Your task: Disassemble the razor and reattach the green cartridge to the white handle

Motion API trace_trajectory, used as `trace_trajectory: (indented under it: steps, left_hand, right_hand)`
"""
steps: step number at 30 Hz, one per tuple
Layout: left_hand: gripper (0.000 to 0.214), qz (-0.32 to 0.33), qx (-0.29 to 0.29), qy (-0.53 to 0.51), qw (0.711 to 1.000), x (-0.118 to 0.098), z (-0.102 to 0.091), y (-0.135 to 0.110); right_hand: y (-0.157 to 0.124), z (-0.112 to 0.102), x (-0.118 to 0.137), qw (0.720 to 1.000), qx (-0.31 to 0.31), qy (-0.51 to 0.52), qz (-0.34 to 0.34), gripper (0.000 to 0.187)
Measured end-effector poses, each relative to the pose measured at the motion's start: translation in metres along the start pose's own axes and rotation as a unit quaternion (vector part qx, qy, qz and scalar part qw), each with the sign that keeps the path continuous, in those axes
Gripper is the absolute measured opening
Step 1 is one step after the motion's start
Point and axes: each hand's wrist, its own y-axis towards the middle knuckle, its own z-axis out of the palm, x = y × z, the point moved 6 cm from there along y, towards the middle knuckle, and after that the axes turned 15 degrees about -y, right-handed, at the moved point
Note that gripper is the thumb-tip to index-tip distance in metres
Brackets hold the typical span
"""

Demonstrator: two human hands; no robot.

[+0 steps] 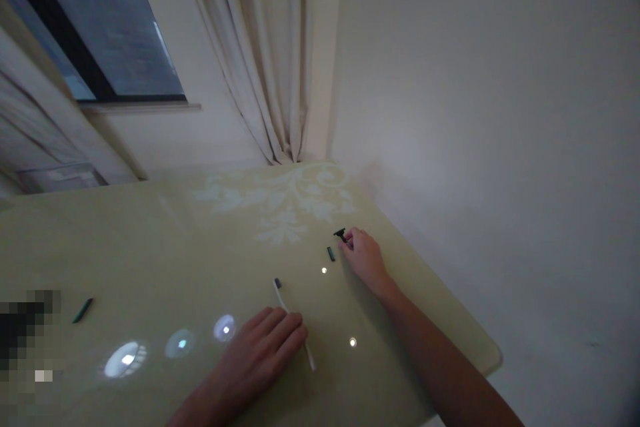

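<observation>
My right hand (366,257) pinches a black razor (341,234) by its handle, its T-shaped head sticking out to the left, at the right part of the table. Just below the razor lies a small dark cartridge-like piece (331,254), apart from my fingers. Nearer to me, my left hand (270,341) covers the middle of a white toothbrush (311,356) with a dark-bristled head. The fingers of that hand are bent together over the brush, and their undersides are hidden.
A dark green strip-like piece (83,310) lies on the glossy pale table (165,253) at far left, beside a pixelated dark patch. The table's right edge runs along a white wall (475,113). Curtains (265,47) and a window (125,27) are behind.
</observation>
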Motion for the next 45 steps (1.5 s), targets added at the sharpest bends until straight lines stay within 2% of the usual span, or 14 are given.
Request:
trace_trajectory:
  steps: [4, 14, 23, 28, 31, 35, 37, 40, 42, 45]
  left_hand:
    - [0.031, 0.044, 0.013, 0.017, 0.999, -0.013, 0.005, 0.023]
    - [0.02, 0.08, -0.025, 0.032, 0.996, -0.016, 0.016, 0.056]
    - [0.021, 0.084, -0.035, 0.031, 0.995, -0.023, 0.022, 0.072]
    - [0.018, 0.087, -0.061, 0.045, 0.993, -0.024, 0.021, 0.078]
    - [0.016, 0.081, -0.07, 0.058, 0.993, -0.019, 0.016, 0.08]
    - [0.016, 0.082, -0.094, 0.08, 0.989, -0.01, 0.002, 0.089]
    - [0.019, 0.091, -0.105, 0.09, 0.986, -0.005, -0.004, 0.094]
    - [0.024, 0.122, -0.117, 0.086, 0.982, -0.001, -0.003, 0.098]
    - [0.027, 0.1, -0.107, 0.055, 0.988, 0.007, 0.007, 0.096]
    - [0.03, -0.032, -0.056, 0.011, 0.998, 0.031, 0.032, 0.092]
  right_hand:
    - [-0.003, -0.001, -0.001, 1.0, 0.005, 0.019, 0.007, 0.009]
    - [-0.01, 0.0, 0.006, 0.998, 0.028, 0.049, -0.002, 0.015]
    - [-0.014, 0.001, 0.015, 0.994, 0.031, 0.1, -0.011, 0.013]
    - [-0.013, -0.007, 0.013, 0.986, 0.017, 0.166, 0.001, 0.014]
    - [-0.014, -0.018, 0.015, 0.971, 0.029, 0.235, -0.016, 0.026]
    - [-0.025, -0.028, 0.029, 0.928, 0.132, 0.338, -0.087, 0.057]
    - [-0.032, -0.031, 0.034, 0.901, 0.174, 0.381, -0.109, 0.062]
    - [-0.034, -0.033, 0.033, 0.876, 0.188, 0.433, -0.101, 0.062]
    - [-0.029, -0.032, 0.026, 0.878, 0.175, 0.438, -0.083, 0.063]
    - [-0.02, -0.026, 0.012, 0.906, 0.152, 0.391, -0.055, 0.059]
